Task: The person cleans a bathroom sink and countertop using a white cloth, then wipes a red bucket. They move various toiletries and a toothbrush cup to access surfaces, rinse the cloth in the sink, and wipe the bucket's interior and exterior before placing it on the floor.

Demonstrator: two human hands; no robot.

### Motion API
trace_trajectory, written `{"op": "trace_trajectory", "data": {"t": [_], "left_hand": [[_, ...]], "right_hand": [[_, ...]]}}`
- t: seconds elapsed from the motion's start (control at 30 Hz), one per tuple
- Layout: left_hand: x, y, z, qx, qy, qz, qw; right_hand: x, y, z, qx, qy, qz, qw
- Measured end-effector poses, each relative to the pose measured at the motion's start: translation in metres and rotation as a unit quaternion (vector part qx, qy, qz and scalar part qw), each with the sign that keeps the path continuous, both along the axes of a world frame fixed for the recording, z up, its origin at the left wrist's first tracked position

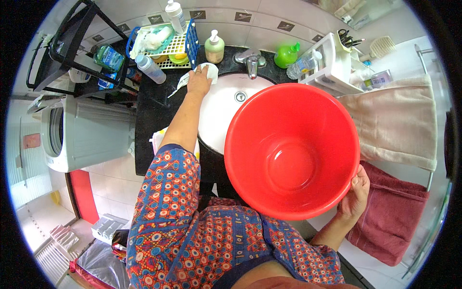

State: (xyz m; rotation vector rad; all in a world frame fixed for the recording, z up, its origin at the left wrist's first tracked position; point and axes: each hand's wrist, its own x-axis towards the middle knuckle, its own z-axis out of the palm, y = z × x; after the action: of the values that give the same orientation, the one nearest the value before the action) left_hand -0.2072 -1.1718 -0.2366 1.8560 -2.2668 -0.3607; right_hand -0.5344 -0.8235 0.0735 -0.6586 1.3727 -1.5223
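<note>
A large red plastic basin (293, 164) is tilted toward me over the right part of the white sink (219, 108), with nothing inside it. My right hand (355, 192) grips its rim at the lower right, the thumb showing on the outside. My left hand (198, 81) reaches to the sink's far left edge, its fingers bent over a white cloth (211, 71) that lies partly on the black counter (156, 108). Just behind that hand stands a green pump bottle (214, 47). The chrome faucet (251, 62) is to its right.
A blue-and-white basket (161, 45), a white bottle (150, 69) and a black rack (79, 53) stand left. A round green bottle (287, 55) and white drawers (332, 62) stand right. Beige (397, 123) and maroon (387, 216) towels hang at right.
</note>
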Motion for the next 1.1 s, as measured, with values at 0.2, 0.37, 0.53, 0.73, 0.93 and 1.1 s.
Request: {"op": "trace_trajectory", "data": {"t": [0.2,0.37,0.53,0.73,0.93,1.1], "left_hand": [[0.034,0.052,0.004,0.027,0.055,0.023,0.998],[-0.001,0.023,-0.005,-0.012,0.053,-0.04,0.998],[-0.043,-0.01,-0.008,0.01,0.058,-0.056,0.997],[0.026,0.023,0.01,0.1,0.195,0.03,0.975],[0.122,0.083,0.122,0.133,0.482,0.114,0.858],[0.226,0.153,0.139,0.1,0.789,0.14,0.59]], "right_hand": [[-0.019,0.014,0.0,0.0,-0.036,-0.023,0.999],[-0.032,0.032,-0.008,0.009,-0.067,-0.069,0.995],[-0.033,0.047,-0.025,0.044,-0.044,-0.137,0.989],[-0.022,0.055,-0.041,0.045,-0.11,-0.196,0.973],[-0.012,0.038,-0.038,0.033,-0.153,-0.182,0.971],[0.05,-0.04,-0.022,-0.004,-0.112,-0.056,0.992]]}}
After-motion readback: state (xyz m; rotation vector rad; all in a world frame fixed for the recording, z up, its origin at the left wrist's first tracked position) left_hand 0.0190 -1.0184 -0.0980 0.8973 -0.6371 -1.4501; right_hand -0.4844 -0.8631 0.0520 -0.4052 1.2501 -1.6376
